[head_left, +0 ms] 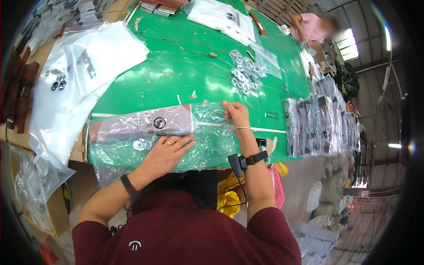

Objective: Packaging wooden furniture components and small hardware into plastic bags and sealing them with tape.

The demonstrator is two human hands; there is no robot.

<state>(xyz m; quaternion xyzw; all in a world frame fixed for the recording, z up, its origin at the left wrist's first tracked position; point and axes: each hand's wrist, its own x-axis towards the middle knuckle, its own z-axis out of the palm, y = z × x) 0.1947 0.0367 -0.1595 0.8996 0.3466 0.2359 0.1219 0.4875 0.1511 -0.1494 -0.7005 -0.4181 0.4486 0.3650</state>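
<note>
At the centre of the frame we have a clear plastic bag (176, 132) lying flat on the green table (176, 70), with a flat reddish-brown piece (141, 123) already inside its left part. Our left hand (170, 150) lies spread, palm down, on the lower middle of the bag, fingers together and pressing the film to the table, just right of a small round fitting (140, 144) that shows through the plastic. Our right hand (235, 112) is at the bag's open right end, thumb and fingertips pinched on the film's edge.

We judge the bag to be very light, limp and slippery: it will crease, cling and slide on the smooth table unless it is held down. The thin film could stretch or tear if tugged hard. The best hold looks to be the edge of the mouth, pinched as now, while the flat palm anchors the stiffer filled part.

Just above the right hand lies a heap of small metal rings (245, 73). In the upper left sits 1 stack of empty white bags (84, 66); at the right edge of the table stands a row of packed bags (318, 121).
</note>
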